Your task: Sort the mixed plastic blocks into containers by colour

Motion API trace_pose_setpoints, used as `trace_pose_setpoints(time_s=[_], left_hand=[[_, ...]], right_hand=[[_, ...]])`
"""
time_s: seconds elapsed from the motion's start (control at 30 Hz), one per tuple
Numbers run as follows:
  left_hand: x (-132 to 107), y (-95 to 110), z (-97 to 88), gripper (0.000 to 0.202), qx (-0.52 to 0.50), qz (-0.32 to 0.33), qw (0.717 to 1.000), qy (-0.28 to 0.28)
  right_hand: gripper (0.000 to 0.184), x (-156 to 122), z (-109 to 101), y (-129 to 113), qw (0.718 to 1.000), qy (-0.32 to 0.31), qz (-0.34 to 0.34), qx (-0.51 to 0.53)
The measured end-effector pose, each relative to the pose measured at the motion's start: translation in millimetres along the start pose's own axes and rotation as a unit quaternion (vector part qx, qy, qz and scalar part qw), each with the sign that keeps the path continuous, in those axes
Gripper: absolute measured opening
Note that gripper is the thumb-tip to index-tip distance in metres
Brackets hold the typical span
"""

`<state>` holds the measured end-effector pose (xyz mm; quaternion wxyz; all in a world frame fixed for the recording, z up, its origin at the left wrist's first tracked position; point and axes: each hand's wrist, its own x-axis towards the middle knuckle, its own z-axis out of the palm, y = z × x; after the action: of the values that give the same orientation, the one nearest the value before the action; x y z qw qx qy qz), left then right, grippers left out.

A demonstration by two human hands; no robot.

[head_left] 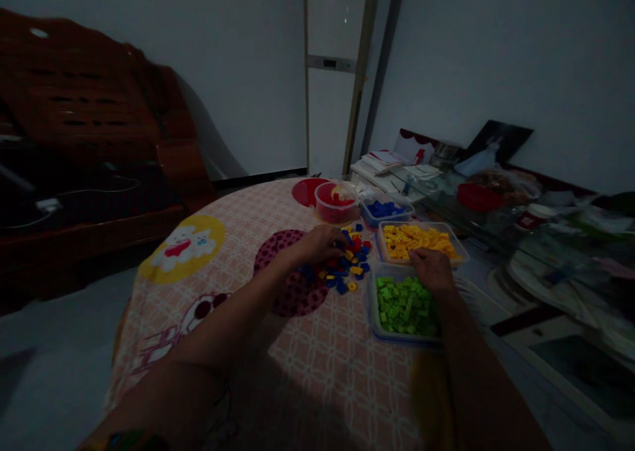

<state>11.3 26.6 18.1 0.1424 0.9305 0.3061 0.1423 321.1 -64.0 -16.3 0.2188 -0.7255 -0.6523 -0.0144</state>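
Over a loose pile of red, blue and yellow building bricks (354, 270), my left hand (323, 243) reaches in with bent fingers at the pile's near-left side. Whatever lies between those fingertips is hidden. My right hand (432, 268) is at the near edge of a clear box of yellow bricks (421, 241), its thumb and fingers pinched together; I cannot make out what they hold. Below that wrist stands a clear box of green bricks (407, 305), partly covered by my forearm. Blue bricks (384, 209) fill another box farther back.
A round clear tub (336, 203) with red pieces stands at the back beside a red lid (308, 192). To the right, a glass-topped table (476, 226) carries papers, a red bowl (479, 197) and clutter. A wooden bench (89, 133) is at the left.
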Motion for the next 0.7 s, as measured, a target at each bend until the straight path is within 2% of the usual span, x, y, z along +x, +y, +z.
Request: trace_pose_setpoints(time_s=[0.07,0.1,0.17,0.23,0.33,0.43,0.53,0.7], left_hand=[[14.0,-10.5,-11.3,0.029,-0.046,0.006,0.999,0.002],[19.5,-15.3,-16.9,0.029,-0.067,-0.001,0.997,0.022],[26.8,-25.2,-27.6,0.027,-0.092,-0.04,0.992,0.08],[28.0,-36.7,-35.9,0.022,-0.092,-0.099,0.986,0.099],[20.2,-55.3,-39.4,0.013,-0.071,-0.184,0.98,0.03],[9.7,-68.8,-34.7,0.01,-0.054,-0.235,0.97,-0.035],[6.8,-72.4,-28.1,0.009,-0.052,-0.246,0.967,-0.048],[16.1,-66.5,-13.8,0.009,-0.051,-0.237,0.969,-0.05]], right_hand=[[0.036,0.3,-0.5,0.6,1.0,0.002,-0.005,0.001],[0.036,0.5,-0.7,1.0,1.0,0.001,-0.009,0.001],[0.037,0.9,-0.9,2.0,1.0,-0.005,-0.016,0.001],[0.036,1.1,-0.2,3.4,1.0,-0.008,-0.019,-0.001],[0.036,0.5,2.9,5.4,1.0,0.003,-0.023,-0.001],[0.035,-0.9,6.6,5.6,0.999,0.013,-0.033,0.002],[0.035,-2.1,8.5,4.1,0.999,0.016,-0.032,-0.005],[0.032,-2.5,6.2,2.0,0.999,0.013,-0.034,-0.008]])
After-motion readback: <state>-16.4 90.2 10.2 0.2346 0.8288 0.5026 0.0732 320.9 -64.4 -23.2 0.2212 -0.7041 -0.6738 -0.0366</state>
